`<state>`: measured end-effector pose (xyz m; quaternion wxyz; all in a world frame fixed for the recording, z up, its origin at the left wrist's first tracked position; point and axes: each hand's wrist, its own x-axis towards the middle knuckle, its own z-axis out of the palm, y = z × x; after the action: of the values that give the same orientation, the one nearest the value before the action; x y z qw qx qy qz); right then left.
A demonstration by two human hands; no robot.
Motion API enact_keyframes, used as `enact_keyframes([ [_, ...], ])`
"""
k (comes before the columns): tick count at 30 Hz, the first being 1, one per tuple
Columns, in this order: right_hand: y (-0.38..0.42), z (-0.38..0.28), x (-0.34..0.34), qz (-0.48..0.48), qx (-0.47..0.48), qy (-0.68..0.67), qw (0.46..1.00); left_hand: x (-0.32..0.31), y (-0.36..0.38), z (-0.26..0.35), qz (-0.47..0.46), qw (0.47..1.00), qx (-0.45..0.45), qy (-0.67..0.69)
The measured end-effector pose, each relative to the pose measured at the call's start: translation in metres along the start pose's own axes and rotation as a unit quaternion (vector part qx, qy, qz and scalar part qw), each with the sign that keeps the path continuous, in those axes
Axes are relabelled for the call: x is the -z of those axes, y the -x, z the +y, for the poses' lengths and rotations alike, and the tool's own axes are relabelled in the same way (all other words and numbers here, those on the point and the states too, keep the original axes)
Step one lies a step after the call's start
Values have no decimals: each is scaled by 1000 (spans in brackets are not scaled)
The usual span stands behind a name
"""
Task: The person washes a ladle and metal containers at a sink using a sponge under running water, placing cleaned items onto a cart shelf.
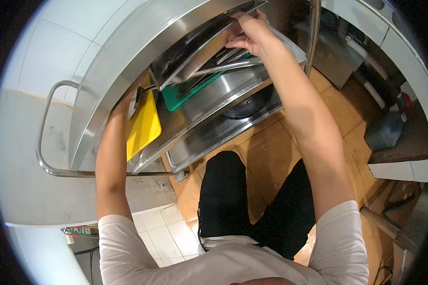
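Steel tray (195,47) sits tilted on stainless trolley (119,80) shelf, utensils (230,56) lying in it. Right hand (252,33) at tray's far rim, fingers curled over utensils, touching them. Left hand (134,97) mostly hidden behind shelf edge, at yellow cutting board (143,128); grip: cannot tell. Green cutting board (185,95) just beside yellow one, under tray. Dark pan (247,107) on lower shelf. Tiled floor (271,147) below.
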<state>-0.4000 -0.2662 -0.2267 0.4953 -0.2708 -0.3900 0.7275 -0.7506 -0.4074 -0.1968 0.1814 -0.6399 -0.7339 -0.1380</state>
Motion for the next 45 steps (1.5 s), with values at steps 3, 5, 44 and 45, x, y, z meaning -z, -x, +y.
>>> enact_keyframes([
  [3,-53,23,-4,-53,58,-37,996,-6,-2,-6,7,1000,-8,1],
  [5,-41,12,-28,40,20,-9,999,-7,-3,-5,5,1000,-6,-2],
  [44,221,-108,109,156,181,431,870,66,50,202,-260,963,1,72],
  [45,245,-132,107,192,174,455,852,78,58,212,-114,968,-162,156],
])
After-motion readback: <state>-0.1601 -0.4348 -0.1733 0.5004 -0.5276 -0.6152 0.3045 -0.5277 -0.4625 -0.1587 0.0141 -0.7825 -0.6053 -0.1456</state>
